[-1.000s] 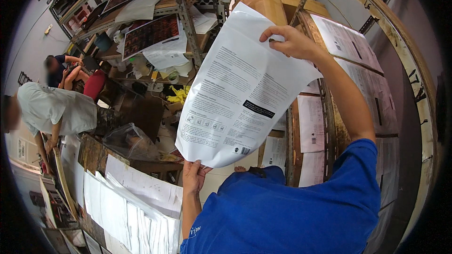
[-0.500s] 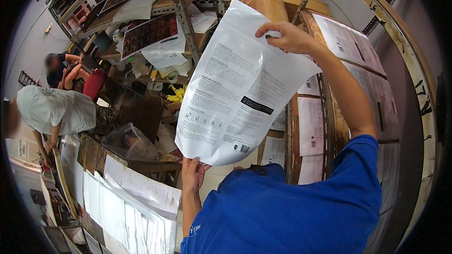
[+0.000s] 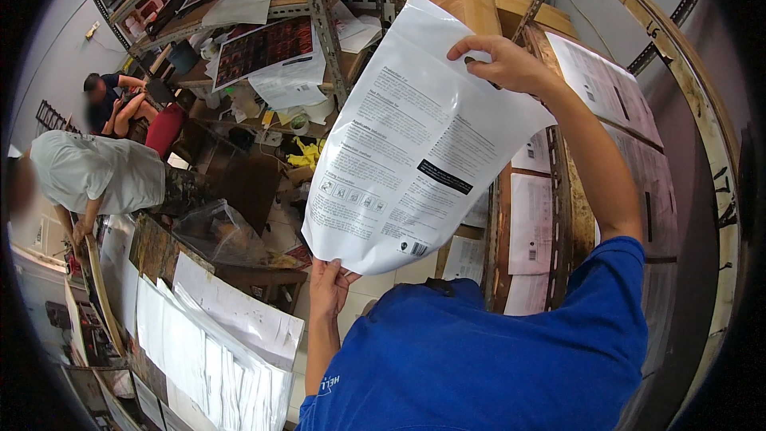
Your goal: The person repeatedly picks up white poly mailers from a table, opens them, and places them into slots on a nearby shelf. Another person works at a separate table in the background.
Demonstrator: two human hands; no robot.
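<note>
A large white plastic bag (image 3: 383, 183) hangs tilted in front of me, its face covered with dark print, small pictograms and a barcode. My right hand (image 3: 499, 62) pinches the bag's upper right edge between thumb and fingers. At its bottom edge, my left hand (image 3: 328, 287) grips the bag from below, thumb on the near side. The bag bows slightly between my two hands. Part of the left fingers is hidden by the bag.
Printed white sheets (image 3: 626, 191) lie in rows on racks to the right. A stack of white bags (image 3: 211, 359) rests on a bench at lower left. Behind it, a person in a pale shirt (image 3: 96, 175) handles a wooden frame; another sits farther back. Metal shelving (image 3: 319, 24) stands ahead.
My hands keep hold of the bag. My view has shifted slightly, and the bag's lower end sits a little higher in the picture. The seated person has changed little.
</note>
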